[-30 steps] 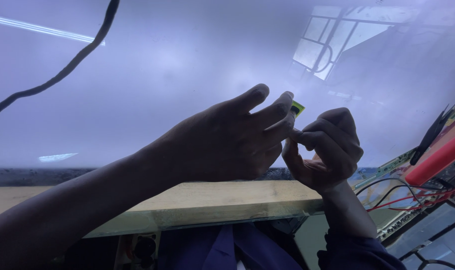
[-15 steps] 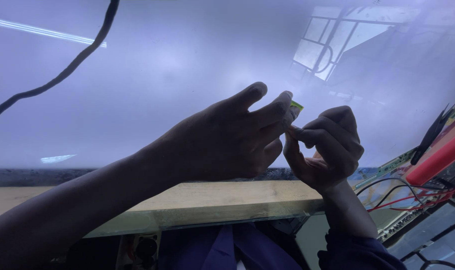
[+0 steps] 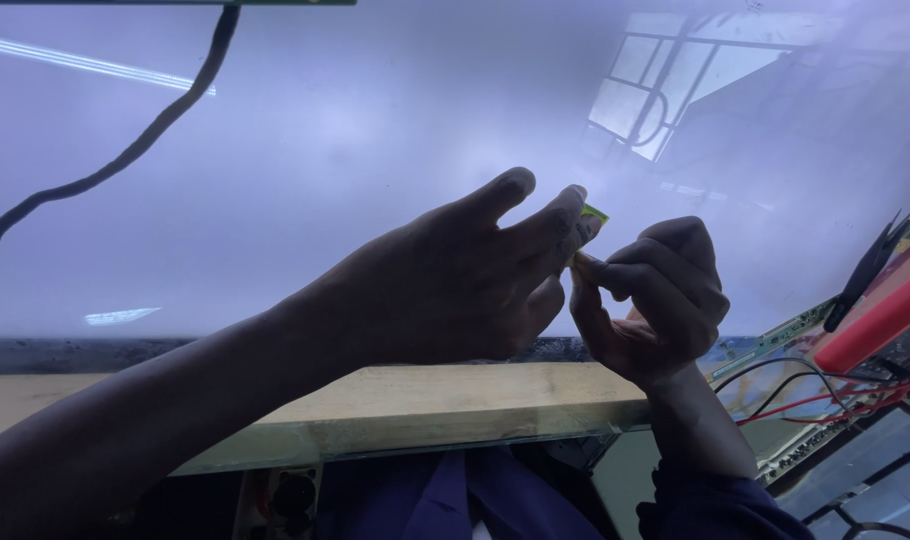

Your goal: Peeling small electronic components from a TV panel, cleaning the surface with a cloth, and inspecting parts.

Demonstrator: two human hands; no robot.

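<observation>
My left hand (image 3: 445, 280) and my right hand (image 3: 650, 295) meet fingertip to fingertip above a large, glowing white panel (image 3: 375, 150). Between them they pinch a small yellow-green piece (image 3: 592, 214), of which only a corner shows past my left fingertips. The right hand is curled into a loose fist with its thumb pressed against the piece. My left forearm stretches in from the lower left.
A black cable (image 3: 125, 150) snakes across the panel's upper left. A wooden board (image 3: 395, 400) runs along the panel's near edge. At the right lie a green circuit board strip (image 3: 775, 340), red and black wires (image 3: 825, 390), a red object (image 3: 880, 320) and black tweezers (image 3: 865, 270).
Both hands have stayed almost still; the fingers shifted only slightly around the small piece.
</observation>
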